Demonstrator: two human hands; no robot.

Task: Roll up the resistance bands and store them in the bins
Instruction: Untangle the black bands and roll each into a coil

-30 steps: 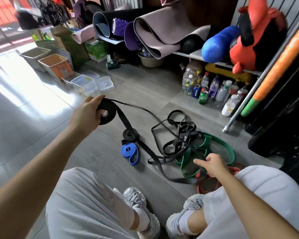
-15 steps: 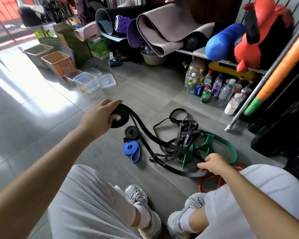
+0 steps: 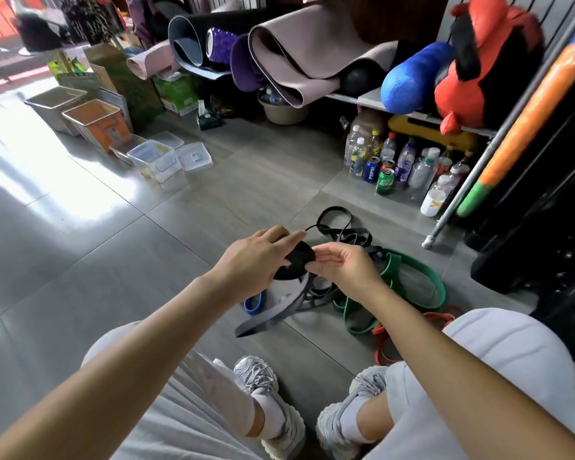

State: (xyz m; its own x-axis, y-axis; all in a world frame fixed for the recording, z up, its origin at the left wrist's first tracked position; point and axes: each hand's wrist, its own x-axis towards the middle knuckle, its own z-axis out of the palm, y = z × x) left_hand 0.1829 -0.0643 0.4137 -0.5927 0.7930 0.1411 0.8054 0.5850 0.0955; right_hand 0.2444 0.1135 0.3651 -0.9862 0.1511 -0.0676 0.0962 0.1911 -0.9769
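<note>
My left hand [image 3: 253,257] grips a partly rolled black resistance band [image 3: 296,263] above the floor. My right hand [image 3: 342,263] pinches the same roll from the right side. The band's loose tail [image 3: 269,318] hangs blurred below the hands, and more black band loops [image 3: 342,224] lie on the floor behind. A green band [image 3: 409,280] and an orange-red band [image 3: 399,340] lie to the right. A rolled blue band [image 3: 254,305] peeks out under my left wrist. Clear bins [image 3: 153,157] stand far left.
Metal bins [image 3: 93,119] sit further back left. Bottles and cans [image 3: 395,167] crowd the floor at the right, beside a slanted metal pole [image 3: 462,194]. Yoga mats [image 3: 299,51] fill a shelf behind. My knees and shoes [image 3: 269,403] are in the foreground.
My left hand has pulled the black roll in from the far left toward the centre. My right hand has left the floor pile and come up to meet the roll.
</note>
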